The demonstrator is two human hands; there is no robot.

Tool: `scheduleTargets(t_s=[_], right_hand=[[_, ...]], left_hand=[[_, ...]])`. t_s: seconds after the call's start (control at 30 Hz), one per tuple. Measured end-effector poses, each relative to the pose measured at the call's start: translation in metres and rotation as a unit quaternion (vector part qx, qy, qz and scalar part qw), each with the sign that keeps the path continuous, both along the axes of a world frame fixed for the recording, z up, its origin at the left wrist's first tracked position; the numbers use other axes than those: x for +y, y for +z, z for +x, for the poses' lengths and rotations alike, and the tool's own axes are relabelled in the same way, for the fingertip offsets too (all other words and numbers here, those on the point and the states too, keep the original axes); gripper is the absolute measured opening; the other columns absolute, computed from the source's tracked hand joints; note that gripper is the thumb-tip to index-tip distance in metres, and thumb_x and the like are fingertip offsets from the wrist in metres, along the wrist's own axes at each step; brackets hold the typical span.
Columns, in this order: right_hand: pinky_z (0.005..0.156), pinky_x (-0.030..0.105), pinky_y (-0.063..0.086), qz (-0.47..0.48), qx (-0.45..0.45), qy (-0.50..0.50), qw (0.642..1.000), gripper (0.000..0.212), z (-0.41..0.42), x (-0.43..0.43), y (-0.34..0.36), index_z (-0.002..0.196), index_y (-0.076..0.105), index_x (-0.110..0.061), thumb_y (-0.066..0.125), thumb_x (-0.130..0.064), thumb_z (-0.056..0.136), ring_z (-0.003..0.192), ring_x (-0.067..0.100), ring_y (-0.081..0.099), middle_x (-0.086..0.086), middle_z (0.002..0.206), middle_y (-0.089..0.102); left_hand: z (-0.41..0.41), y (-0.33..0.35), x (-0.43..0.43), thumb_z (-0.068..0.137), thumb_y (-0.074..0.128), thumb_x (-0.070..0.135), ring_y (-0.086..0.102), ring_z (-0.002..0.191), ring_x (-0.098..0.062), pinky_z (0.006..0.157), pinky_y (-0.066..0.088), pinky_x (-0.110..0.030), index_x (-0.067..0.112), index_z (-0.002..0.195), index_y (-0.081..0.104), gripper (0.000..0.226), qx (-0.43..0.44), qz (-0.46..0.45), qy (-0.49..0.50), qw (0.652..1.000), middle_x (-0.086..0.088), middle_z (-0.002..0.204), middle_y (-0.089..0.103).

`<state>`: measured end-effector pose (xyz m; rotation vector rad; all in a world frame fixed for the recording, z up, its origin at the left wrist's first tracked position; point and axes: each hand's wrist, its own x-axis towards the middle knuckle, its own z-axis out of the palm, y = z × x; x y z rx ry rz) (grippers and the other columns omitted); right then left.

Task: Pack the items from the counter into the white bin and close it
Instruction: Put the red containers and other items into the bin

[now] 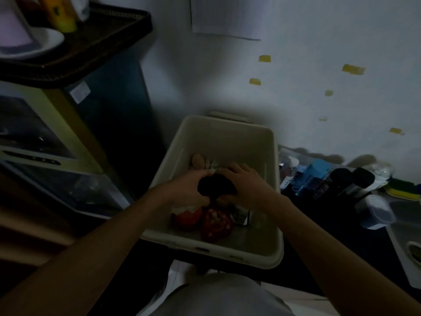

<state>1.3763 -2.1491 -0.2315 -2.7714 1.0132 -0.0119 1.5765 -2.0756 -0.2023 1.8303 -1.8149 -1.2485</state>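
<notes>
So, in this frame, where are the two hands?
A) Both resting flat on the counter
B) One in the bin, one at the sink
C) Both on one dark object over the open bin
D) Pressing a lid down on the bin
C: the left hand and the right hand both grip the dark object above the white bin, which is open.

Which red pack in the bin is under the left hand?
The white-topped red pack, directly below the left hand; the speckled red pack lies further right.

Home kitchen: sink [407, 226], sponge [404, 189].
</notes>
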Motion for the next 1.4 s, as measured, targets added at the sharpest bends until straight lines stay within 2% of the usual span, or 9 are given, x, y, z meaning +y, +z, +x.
scheduleTargets(t_s=[0.17,0.33,0.4,0.5,0.67,0.77,0.93,1.07,1.4], right_hand=[[0.09,0.04,0.05,0.158,0.05,-0.016,0.986,0.066,0.012,0.019,-0.021,0.135,0.043,-0.027,0.071,-0.048,0.079,0.108,0.025,0.053,0.004,0.132,0.046],[0.083,0.025,0.043,0.242,0.045,-0.019,0.969,0.054,0.013,0.04,-0.044,0.131,0.052,-0.019,0.073,-0.034,0.083,0.107,0.021,0.059,0.003,0.125,0.059],[0.081,0.024,0.047,0.269,0.04,-0.022,0.962,0.054,0.013,0.046,-0.048,0.127,0.053,-0.022,0.076,-0.035,0.08,0.103,0.018,0.061,0.0,0.121,0.062],[0.089,0.032,0.053,0.302,0.061,-0.027,0.951,0.056,0.015,0.054,-0.058,0.13,0.052,-0.023,0.073,-0.04,0.082,0.107,0.019,0.062,-0.001,0.122,0.062],[0.086,0.032,0.051,0.36,0.113,-0.042,0.925,0.049,0.015,0.059,-0.07,0.131,0.052,-0.019,0.067,-0.038,0.088,0.108,0.022,0.061,0.004,0.124,0.062],[0.089,0.038,0.054,0.378,0.136,-0.042,0.915,0.048,0.017,0.057,-0.069,0.131,0.053,-0.018,0.064,-0.04,0.09,0.104,0.023,0.063,0.005,0.119,0.064],[0.1,0.039,0.047,0.374,0.146,-0.027,0.916,0.054,0.015,0.058,-0.072,0.141,0.043,-0.024,0.059,-0.044,0.093,0.116,0.024,0.057,0.004,0.133,0.057],[0.096,0.028,0.038,0.382,0.153,-0.012,0.911,0.051,0.016,0.058,-0.075,0.143,0.041,-0.027,0.053,-0.043,0.096,0.123,0.024,0.051,0.004,0.139,0.052],[0.099,0.035,0.045,0.364,0.157,-0.058,0.916,0.045,0.012,0.056,-0.079,0.141,0.046,-0.026,0.054,-0.034,0.097,0.12,0.025,0.054,0.004,0.139,0.054]], left_hand=[[0.009,-0.036,0.014,0.066,0.078,0.028,0.061,0.106,-0.007,0.089,0.054,-0.032,0.041,0.126,0.047,0.069,-0.059,0.036,-0.06,0.996,0.013,0.121,0.061],[0.013,-0.063,0.013,0.067,0.078,0.028,0.065,0.098,-0.005,0.087,0.057,-0.041,0.038,0.115,0.055,0.055,-0.07,0.07,-0.135,0.986,0.013,0.11,0.066],[0.011,-0.068,0.014,0.068,0.079,0.033,0.059,0.107,-0.006,0.093,0.052,-0.034,0.041,0.12,0.054,0.058,-0.087,0.08,-0.153,0.981,0.014,0.119,0.06],[0.01,-0.08,0.014,0.073,0.079,0.029,0.058,0.099,-0.007,0.082,0.048,-0.02,0.033,0.118,0.055,0.051,-0.089,0.1,-0.192,0.972,0.016,0.106,0.057],[0.01,-0.092,0.014,0.081,0.075,0.022,0.055,0.098,-0.007,0.075,0.042,-0.015,0.026,0.128,0.054,0.052,-0.089,0.139,-0.222,0.961,0.01,0.114,0.058],[0.01,-0.098,0.011,0.082,0.075,0.022,0.053,0.097,-0.007,0.074,0.043,-0.016,0.026,0.131,0.052,0.054,-0.092,0.167,-0.22,0.957,0.006,0.121,0.058],[0.008,-0.106,0.011,0.088,0.068,0.027,0.055,0.116,-0.019,0.098,0.046,-0.033,0.028,0.139,0.046,0.055,-0.119,0.207,-0.223,0.945,0.001,0.133,0.056],[0.008,-0.11,0.009,0.094,0.057,0.021,0.053,0.119,-0.022,0.102,0.044,-0.035,0.026,0.142,0.044,0.05,-0.146,0.22,-0.25,0.931,-0.002,0.137,0.053],[0.01,-0.116,0.006,0.099,0.047,0.032,0.053,0.12,-0.024,0.103,0.043,-0.036,0.019,0.136,0.054,0.04,-0.184,0.217,-0.237,0.929,-0.007,0.136,0.056]])
